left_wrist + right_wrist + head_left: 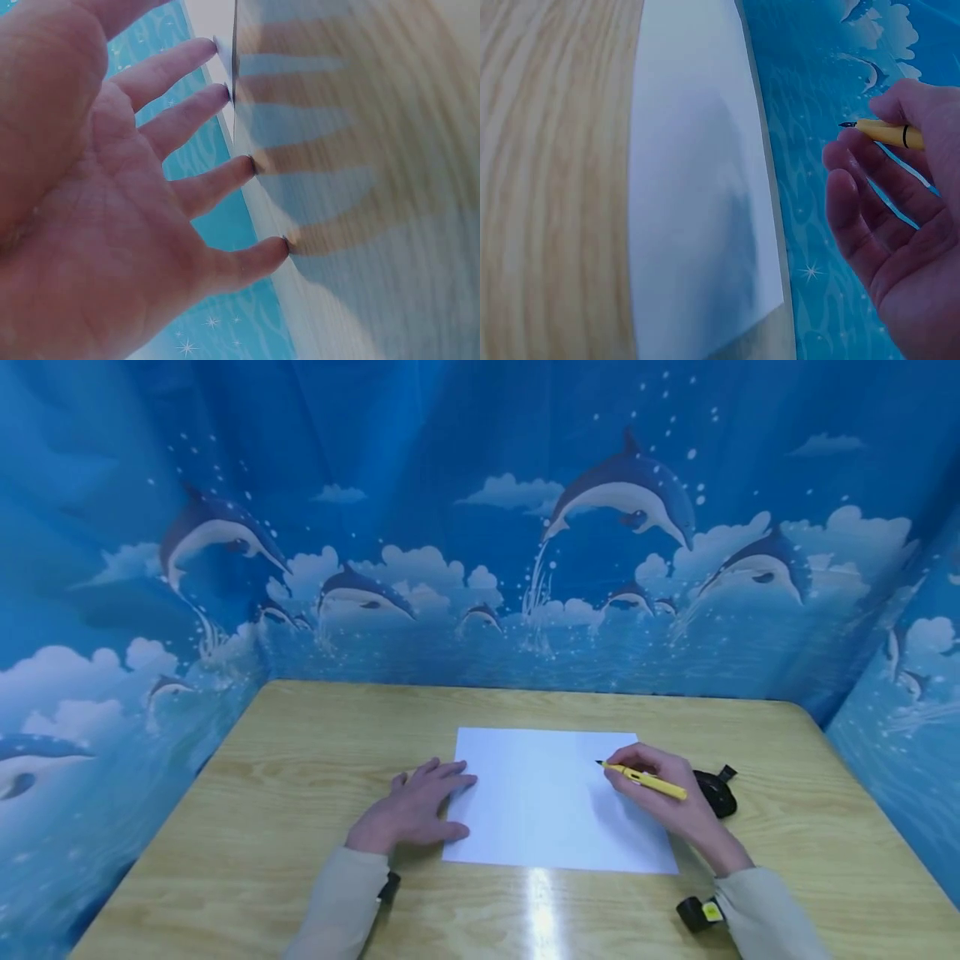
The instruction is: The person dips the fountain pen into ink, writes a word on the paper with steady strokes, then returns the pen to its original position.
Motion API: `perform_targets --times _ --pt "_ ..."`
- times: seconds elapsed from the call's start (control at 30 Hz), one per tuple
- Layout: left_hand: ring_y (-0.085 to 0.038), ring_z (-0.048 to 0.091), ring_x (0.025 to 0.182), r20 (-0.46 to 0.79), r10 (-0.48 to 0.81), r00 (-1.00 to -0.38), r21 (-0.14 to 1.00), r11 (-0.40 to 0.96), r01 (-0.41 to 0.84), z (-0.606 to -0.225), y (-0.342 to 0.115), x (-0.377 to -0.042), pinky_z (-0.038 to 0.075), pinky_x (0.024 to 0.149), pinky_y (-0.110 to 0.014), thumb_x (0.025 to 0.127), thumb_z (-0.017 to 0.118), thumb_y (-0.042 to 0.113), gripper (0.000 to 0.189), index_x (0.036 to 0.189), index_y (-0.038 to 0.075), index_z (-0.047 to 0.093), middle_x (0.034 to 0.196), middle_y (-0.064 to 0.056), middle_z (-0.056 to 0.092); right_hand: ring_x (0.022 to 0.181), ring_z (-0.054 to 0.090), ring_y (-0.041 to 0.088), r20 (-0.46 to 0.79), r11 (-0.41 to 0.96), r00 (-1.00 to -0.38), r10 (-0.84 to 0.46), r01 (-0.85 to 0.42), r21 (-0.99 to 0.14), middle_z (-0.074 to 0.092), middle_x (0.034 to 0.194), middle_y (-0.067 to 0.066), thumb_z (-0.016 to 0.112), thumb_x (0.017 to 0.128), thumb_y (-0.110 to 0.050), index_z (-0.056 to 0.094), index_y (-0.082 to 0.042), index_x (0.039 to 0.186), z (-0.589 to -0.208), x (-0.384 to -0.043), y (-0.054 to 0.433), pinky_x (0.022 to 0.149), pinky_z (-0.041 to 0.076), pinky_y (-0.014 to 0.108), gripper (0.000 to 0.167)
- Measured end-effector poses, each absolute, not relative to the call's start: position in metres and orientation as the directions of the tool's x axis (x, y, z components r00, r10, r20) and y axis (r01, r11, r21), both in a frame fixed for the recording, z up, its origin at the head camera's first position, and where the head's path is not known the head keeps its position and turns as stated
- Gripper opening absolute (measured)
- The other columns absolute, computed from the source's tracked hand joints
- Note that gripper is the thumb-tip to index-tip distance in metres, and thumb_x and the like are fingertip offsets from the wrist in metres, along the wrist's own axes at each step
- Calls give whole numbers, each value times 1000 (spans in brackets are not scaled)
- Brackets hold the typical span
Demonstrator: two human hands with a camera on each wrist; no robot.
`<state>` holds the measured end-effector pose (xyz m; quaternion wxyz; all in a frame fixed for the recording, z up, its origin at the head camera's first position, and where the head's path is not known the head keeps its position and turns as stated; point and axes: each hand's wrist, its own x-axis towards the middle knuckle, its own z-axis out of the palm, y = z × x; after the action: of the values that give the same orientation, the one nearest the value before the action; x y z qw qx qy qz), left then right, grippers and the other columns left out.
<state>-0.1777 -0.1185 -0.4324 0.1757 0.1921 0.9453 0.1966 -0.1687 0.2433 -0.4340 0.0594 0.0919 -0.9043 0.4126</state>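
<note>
Dolphin backdrop (pixel 450 527), wooden table (pixel 300 752), white sheet (pixel 532 802), poised yellow pen (pixel 649 782)

The blue backdrop fills the upper half, with the table spanning below. The sheet, with no marks visible, lies flat between the hands. Light, even pressure along its left edge would probably stop it sliding, and a relaxed pinch should give the pen its finest control.

The left hand (pixel 420 806) is spread palm-down with fingers straight: thumb, index and middle fingertips at the sheet's left edge, outer fingers off it. The right hand (pixel 671 806), over the sheet's right side, grips the pen between thumb and fingers, the rest loosely curled. Just beside it sits a black object (pixel 717 793), its kind unclear. The pen slants, nib pointing left, apart from the sheet.
</note>
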Motion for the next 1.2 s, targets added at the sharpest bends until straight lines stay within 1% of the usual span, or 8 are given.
perform_targets --times 0.2,0.37,0.6,0.77,0.83,1.0,1.1,1.2 --pt "-37 20 158 -260 435 -862 438 849 296 -432 -118 -178 15 121 -74 88 78 42 73 153 26 48 169 -1 32 97 66 6 185 615 -969 -164 -247 -749 77 100 -7 72 97 -30 74 -21 106 -444 -178 234 87 54 23 14" --pt "-37 21 158 -254 437 -863 427 851 305 -431 -118 -178 17 120 -74 88 78 43 73 152 26 49 168 -2 32 101 69 7 182 550 -961 -208 -269 -791 77 102 -6 72 97 -28 74 -20 106 -448 -185 225 89 56 22 12" --pt "-37 23 157 -248 444 -861 427 848 314 -431 -122 -179 20 119 -74 87 78 45 72 151 25 50 167 -1 34 97 69 5 175 484 -957 -229 -268 -833 77 102 0 74 95 -23 75 -16 106 -453 -192 209 84 56 21 13" --pt "-37 23 157 -241 470 -849 451 829 331 -432 -127 -181 21 118 -74 88 76 47 73 152 26 48 169 0 31 91 69 7 168 424 -953 -251 -265 -866 77 102 5 74 95 -21 75 -13 105 -454 -197 197 75 56 24 13" --pt "-36 23 157 -237 476 -847 456 824 335 -433 -130 -182 20 119 -73 88 76 47 74 153 28 47 170 1 29 83 69 8 154 408 -954 -255 -251 -878 77 100 7 75 94 -21 74 -12 104 -454 -199 193 68 55 25 14" --pt "-34 22 158 -234 481 -845 459 821 340 -432 -135 -183 19 119 -73 85 80 44 74 150 30 50 169 2 30 64 62 14 108 394 -962 -251 -204 -896 75 90 7 77 93 -22 73 -13 102 -454 -205 183 59 53 27 14" --pt "-34 22 158 -235 480 -845 464 820 336 -432 -136 -183 18 119 -74 83 81 44 73 149 29 52 168 1 33 63 62 14 94 396 -962 -256 -193 -898 75 90 4 77 92 -23 74 -17 102 -455 -208 179 59 53 28 12" --pt "-35 23 158 -232 476 -848 460 822 335 -431 -134 -183 19 119 -74 83 81 45 73 148 28 53 167 0 34 68 64 14 92 397 -955 -282 -204 -895 76 98 4 76 93 -25 75 -17 104 -455 -211 176 59 54 28 14"
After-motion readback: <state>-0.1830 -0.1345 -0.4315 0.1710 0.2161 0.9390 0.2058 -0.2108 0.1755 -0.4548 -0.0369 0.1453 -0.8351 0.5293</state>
